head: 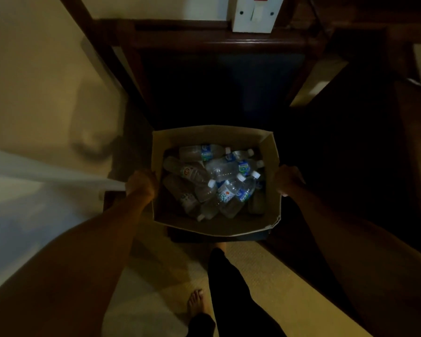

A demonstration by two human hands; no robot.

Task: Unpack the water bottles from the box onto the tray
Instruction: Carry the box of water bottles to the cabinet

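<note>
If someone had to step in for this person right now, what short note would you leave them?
Left hand: gripping the box's left wall.
Right hand: gripping its right wall.
Cardboard box: open, held between both hands in front of the person.
Water bottles: all piled loosely inside, lying at mixed angles.
Tray: not in view.
Done: nothing unpacked yet.
Left: set the box down, find the tray, move the bottles onto it.

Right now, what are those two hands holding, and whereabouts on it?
The open cardboard box of water bottles: left hand on its left wall, right hand on its right.
</note>
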